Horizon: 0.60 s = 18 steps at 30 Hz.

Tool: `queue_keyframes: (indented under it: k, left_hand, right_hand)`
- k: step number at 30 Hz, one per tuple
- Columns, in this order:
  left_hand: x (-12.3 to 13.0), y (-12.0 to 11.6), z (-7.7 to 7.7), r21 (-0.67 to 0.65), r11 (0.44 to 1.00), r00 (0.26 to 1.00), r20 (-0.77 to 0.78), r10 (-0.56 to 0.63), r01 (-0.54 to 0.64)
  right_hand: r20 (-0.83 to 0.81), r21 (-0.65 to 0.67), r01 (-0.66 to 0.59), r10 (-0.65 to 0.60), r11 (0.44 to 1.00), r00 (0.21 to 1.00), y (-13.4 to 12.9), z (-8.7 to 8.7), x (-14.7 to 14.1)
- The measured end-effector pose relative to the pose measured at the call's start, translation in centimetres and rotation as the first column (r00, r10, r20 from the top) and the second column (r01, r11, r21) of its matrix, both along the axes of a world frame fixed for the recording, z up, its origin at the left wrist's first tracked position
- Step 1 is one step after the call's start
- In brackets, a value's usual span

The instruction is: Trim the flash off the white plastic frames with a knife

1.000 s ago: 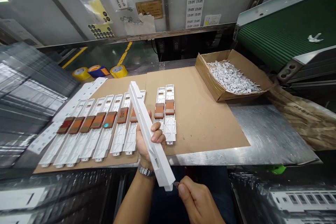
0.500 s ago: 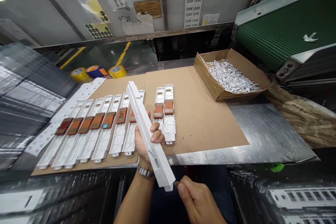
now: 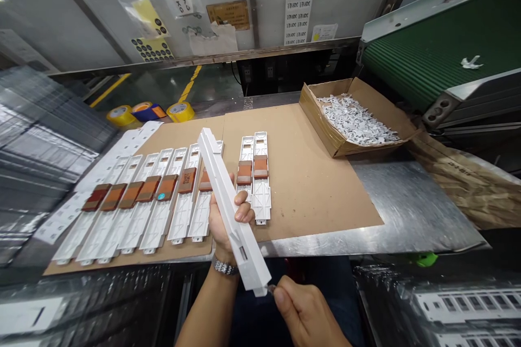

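Note:
My left hand [image 3: 232,217], with a metal-band watch [image 3: 225,267] on the wrist, grips a long white plastic strip [image 3: 230,200], which slants down toward me over the table edge. At the strip's near end is my right hand [image 3: 305,309], closed on a small dark metal-looking tool [image 3: 272,288]; its tip meets the strip's corner, and most of it is hidden by the fingers. Beyond my left hand lie two similar white strips [image 3: 261,200] with reddish-brown blocks [image 3: 260,167] on them. To the left, several more strips [image 3: 158,225] lie side by side, also carrying blocks [image 3: 166,187].
Brown cardboard [image 3: 309,190] covers much of the metal table [image 3: 427,211]. A carton [image 3: 325,129] of small white plastic pieces [image 3: 358,119] stands at the back right, beside a green conveyor belt [image 3: 431,43]. Rolls of yellow tape [image 3: 181,112] sit at the back left.
The tool at the strip's near corner has shifted very slightly, and the view has moved a little. Both hands keep their grip.

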State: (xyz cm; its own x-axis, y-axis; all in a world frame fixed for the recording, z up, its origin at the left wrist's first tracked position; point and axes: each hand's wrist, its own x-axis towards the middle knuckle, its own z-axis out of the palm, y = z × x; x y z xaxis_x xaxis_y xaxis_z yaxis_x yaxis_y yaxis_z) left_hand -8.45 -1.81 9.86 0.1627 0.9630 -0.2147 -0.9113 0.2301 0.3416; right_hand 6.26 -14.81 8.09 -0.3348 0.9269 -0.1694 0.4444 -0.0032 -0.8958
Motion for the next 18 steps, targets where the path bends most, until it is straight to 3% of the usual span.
queue_keyframes:
  k: [5,7,12,15,18]
  left_hand:
    - [0.0,0.5,0.2,-0.010,1.000,0.999,-0.040,0.029,-0.029]
    - [0.0,0.7,0.4,-0.012,0.999,0.997,-0.066,0.050,-0.051]
    - [-0.3,0.2,1.1,-0.015,0.992,0.984,-0.135,0.119,-0.122]
    - [-0.6,-0.6,1.1,-0.050,0.986,0.957,-0.254,0.140,-0.157]
    - [-0.7,-1.2,0.9,-0.093,0.976,0.888,-0.439,0.137,-0.196]
  right_hand:
    - [0.010,0.010,-0.042,0.041,0.999,0.999,-0.6,-0.1,-0.1]
    - [-0.072,0.024,-0.060,0.061,0.998,0.996,-0.8,0.0,0.0]
    - [-0.280,0.022,0.117,-0.106,0.993,0.954,-0.5,0.2,1.6]
    - [-0.282,0.099,0.171,-0.137,0.980,0.950,-0.2,0.0,2.8]
    - [-0.183,0.218,0.253,-0.215,0.943,0.959,-0.3,-0.3,3.2]
